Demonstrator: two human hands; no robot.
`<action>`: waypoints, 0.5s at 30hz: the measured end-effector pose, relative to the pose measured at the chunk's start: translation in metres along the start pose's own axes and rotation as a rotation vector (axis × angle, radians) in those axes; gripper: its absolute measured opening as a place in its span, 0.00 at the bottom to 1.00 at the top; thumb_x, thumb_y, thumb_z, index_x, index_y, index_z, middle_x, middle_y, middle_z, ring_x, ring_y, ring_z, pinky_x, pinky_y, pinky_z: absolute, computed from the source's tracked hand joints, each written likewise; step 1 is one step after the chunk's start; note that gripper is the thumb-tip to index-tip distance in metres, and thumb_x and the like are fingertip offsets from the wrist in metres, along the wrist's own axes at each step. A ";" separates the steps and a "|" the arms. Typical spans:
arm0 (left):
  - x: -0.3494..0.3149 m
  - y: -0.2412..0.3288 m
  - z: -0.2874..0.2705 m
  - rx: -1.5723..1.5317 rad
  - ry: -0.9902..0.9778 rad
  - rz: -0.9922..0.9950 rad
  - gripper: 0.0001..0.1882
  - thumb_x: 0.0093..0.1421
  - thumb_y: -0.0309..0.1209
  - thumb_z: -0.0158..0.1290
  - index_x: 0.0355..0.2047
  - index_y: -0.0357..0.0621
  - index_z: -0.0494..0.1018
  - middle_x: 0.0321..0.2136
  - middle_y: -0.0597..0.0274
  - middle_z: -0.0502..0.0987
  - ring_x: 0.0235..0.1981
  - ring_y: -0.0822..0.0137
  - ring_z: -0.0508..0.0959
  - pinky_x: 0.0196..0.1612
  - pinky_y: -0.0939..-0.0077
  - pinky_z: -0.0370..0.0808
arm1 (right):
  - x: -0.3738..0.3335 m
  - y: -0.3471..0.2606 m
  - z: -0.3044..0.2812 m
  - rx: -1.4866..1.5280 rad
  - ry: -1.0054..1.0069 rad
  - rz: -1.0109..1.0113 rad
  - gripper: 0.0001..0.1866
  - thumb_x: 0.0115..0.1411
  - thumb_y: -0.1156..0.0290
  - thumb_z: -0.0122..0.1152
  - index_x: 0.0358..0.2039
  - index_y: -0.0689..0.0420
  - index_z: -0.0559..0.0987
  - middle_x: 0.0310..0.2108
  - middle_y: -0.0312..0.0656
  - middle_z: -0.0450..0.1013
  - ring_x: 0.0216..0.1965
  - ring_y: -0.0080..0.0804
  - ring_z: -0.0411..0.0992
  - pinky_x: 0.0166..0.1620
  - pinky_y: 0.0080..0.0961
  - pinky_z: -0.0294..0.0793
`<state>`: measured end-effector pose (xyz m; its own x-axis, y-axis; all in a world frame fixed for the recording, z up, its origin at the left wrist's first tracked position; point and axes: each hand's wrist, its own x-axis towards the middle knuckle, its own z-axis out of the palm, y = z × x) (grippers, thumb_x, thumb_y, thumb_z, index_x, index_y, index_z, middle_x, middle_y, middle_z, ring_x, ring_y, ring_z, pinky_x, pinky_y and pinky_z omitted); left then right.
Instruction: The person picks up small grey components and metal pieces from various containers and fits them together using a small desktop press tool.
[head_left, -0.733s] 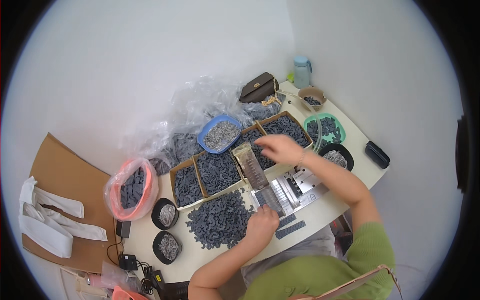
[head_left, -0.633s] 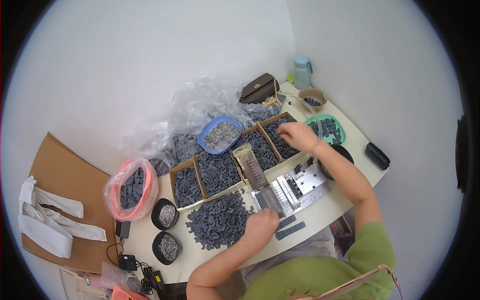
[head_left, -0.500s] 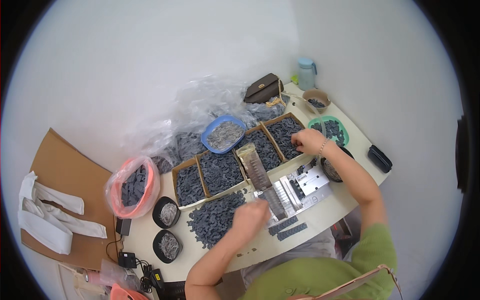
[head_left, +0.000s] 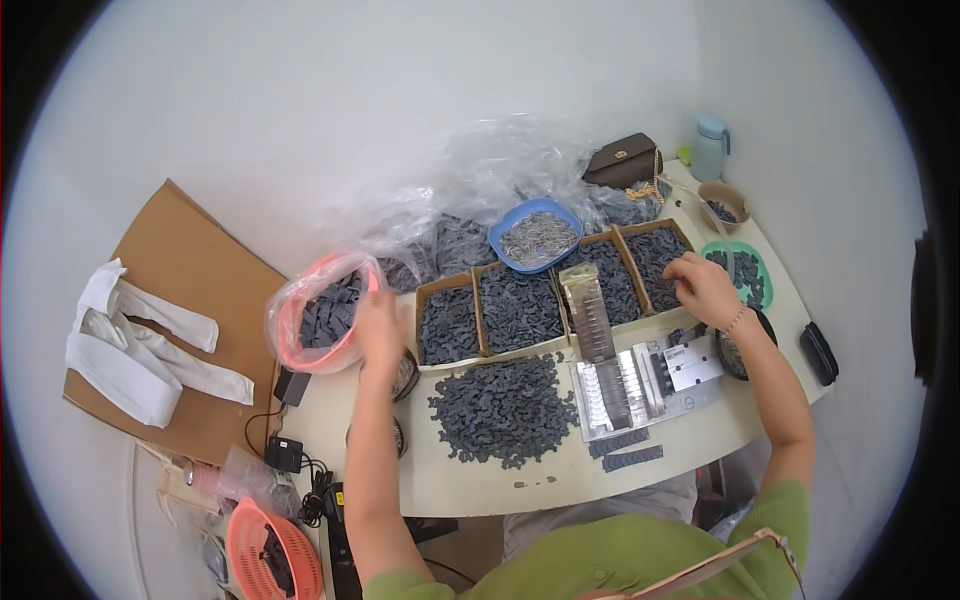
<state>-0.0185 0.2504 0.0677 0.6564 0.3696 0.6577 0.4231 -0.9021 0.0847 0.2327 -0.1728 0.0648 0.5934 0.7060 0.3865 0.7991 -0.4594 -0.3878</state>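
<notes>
I am seeing the left hand (head_left: 383,330) at the pink basket's (head_left: 288,335) right rim, its grip too blurred to tell. The right hand (head_left: 706,290) is hovering, fingers half-curled, by grey pieces (head_left: 652,262) lying in the cardboard box's (head_left: 482,318) rightmost compartment; whether it is holding any, I cannot tell.

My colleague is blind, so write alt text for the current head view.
A person's blurred left hand is at the rim of a pink basket of dark pieces, the right hand by the rightmost cardboard compartment of similar pieces. Nearer the body lie a loose dark pile and a silver metal fixture.
</notes>
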 end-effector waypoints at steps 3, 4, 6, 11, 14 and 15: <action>-0.024 0.038 0.033 -0.200 -0.237 0.090 0.06 0.48 0.26 0.60 0.29 0.40 0.78 0.30 0.50 0.74 0.37 0.50 0.74 0.41 0.58 0.71 | -0.001 -0.013 0.001 0.185 0.015 -0.051 0.10 0.51 0.82 0.55 0.34 0.58 0.78 0.29 0.41 0.71 0.29 0.33 0.72 0.34 0.27 0.73; -0.028 0.039 0.036 -0.183 -0.258 0.101 0.06 0.48 0.26 0.60 0.28 0.40 0.78 0.30 0.51 0.74 0.37 0.50 0.74 0.41 0.58 0.71 | -0.002 -0.018 0.003 0.273 -0.020 -0.067 0.11 0.51 0.82 0.55 0.35 0.58 0.78 0.29 0.41 0.71 0.30 0.31 0.72 0.34 0.25 0.73; -0.031 0.050 0.043 -0.168 -0.306 0.129 0.06 0.47 0.26 0.60 0.27 0.40 0.77 0.29 0.51 0.74 0.37 0.50 0.74 0.41 0.58 0.72 | -0.007 -0.026 0.007 0.436 -0.093 -0.082 0.11 0.50 0.82 0.55 0.36 0.59 0.79 0.29 0.39 0.71 0.31 0.27 0.72 0.34 0.22 0.73; -0.029 0.051 0.035 -0.124 -0.338 0.139 0.07 0.46 0.24 0.60 0.26 0.40 0.74 0.27 0.52 0.73 0.36 0.51 0.74 0.40 0.58 0.71 | -0.027 -0.049 0.019 0.660 -0.309 -0.103 0.14 0.51 0.81 0.56 0.41 0.59 0.78 0.35 0.39 0.72 0.34 0.27 0.73 0.40 0.22 0.77; -0.029 0.072 0.020 -0.266 -0.180 0.088 0.06 0.49 0.23 0.57 0.28 0.40 0.73 0.28 0.53 0.74 0.34 0.52 0.75 0.38 0.60 0.72 | -0.035 -0.055 0.026 0.769 -0.373 -0.078 0.16 0.52 0.81 0.57 0.44 0.59 0.77 0.36 0.38 0.72 0.36 0.24 0.73 0.40 0.19 0.75; -0.034 0.090 0.015 -0.394 -0.155 0.049 0.05 0.50 0.22 0.57 0.29 0.39 0.73 0.28 0.53 0.74 0.34 0.52 0.75 0.37 0.61 0.72 | -0.038 -0.056 0.029 0.782 -0.382 -0.072 0.16 0.52 0.81 0.57 0.44 0.59 0.78 0.35 0.37 0.72 0.35 0.23 0.73 0.39 0.18 0.75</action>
<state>0.0067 0.1596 0.0419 0.7685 0.3262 0.5504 0.1378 -0.9245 0.3555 0.1623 -0.1588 0.0479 0.3592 0.9157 0.1800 0.4554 -0.0036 -0.8903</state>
